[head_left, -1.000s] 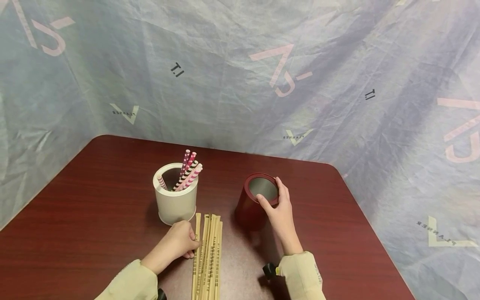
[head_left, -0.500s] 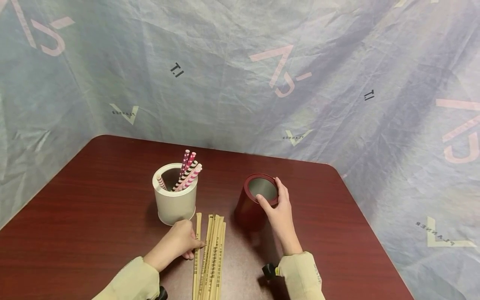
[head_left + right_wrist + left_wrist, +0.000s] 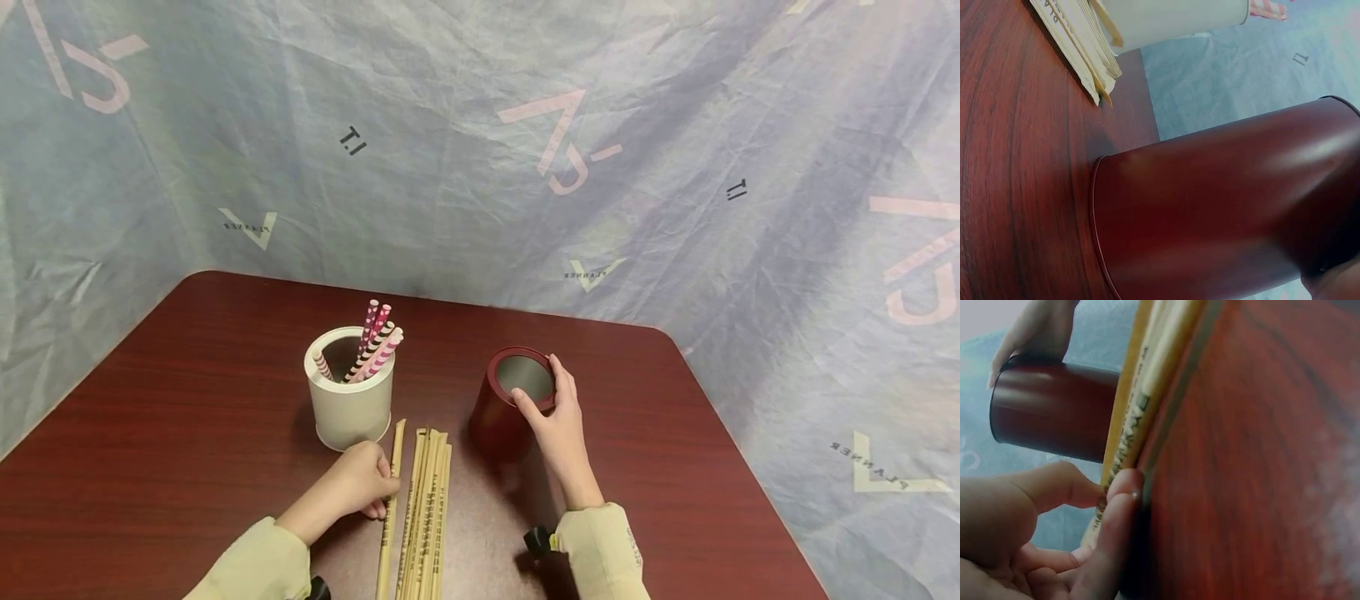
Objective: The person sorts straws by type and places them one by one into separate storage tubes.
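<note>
In the head view my left hand (image 3: 358, 480) pinches one paper-wrapped straw (image 3: 397, 447) between thumb and fingers; its far end tips slightly to the right. The left wrist view shows the thumb and a finger closed on the printed wrapper (image 3: 1129, 437). Just right of it, several more wrapped straws (image 3: 426, 517) lie side by side on the table. My right hand (image 3: 558, 429) grips the rim of an upright dark red cylindrical holder (image 3: 497, 421), thumb at the near side and fingers at the right. The inside that shows looks grey.
A white cylindrical holder (image 3: 351, 417) stands behind my left hand, with several patterned paper straws (image 3: 378, 354) in pink, purple and black stripes or dots. The dark red wooden table (image 3: 225, 400) meets a hanging grey printed cloth (image 3: 450, 167) at the back and sides.
The pinched straw has come away from the bundle, tilting, its far end a little farther forward. The other straws shifted slightly right earlier. My right hand and the red holder stay put.
</note>
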